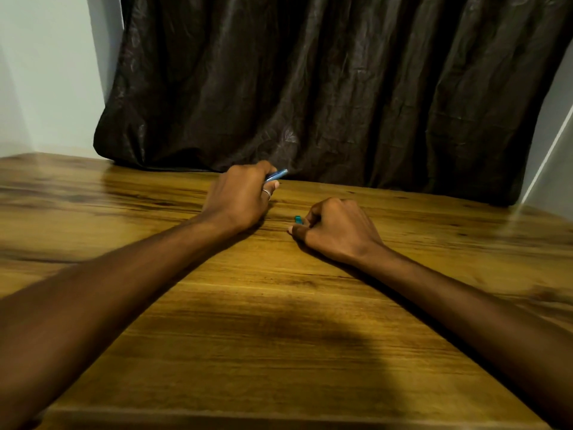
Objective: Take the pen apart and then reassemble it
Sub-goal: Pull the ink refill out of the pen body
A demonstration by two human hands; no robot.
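A slim blue pen barrel (pixel 277 175), glossy and seemingly translucent, is gripped in the left hand (pixel 238 200), with only its far end seen jutting up and to the right past the curled fingers. A thin silver ring (pixel 267 193) is worn on one finger of that hand. Further right, a small teal piece (pixel 298 219) (most likely a cap or end part of the pen, though too little is shown to say) is pinched at the fingertips of the right hand (pixel 336 231), which is closed into a loose fist resting on the table (pixel 279 336). The tabletop is smooth, varnished wood with dark streaked grain and a soft sheen. Behind it a dark brown curtain (pixel 325 88) hangs in creased, slightly shiny folds.
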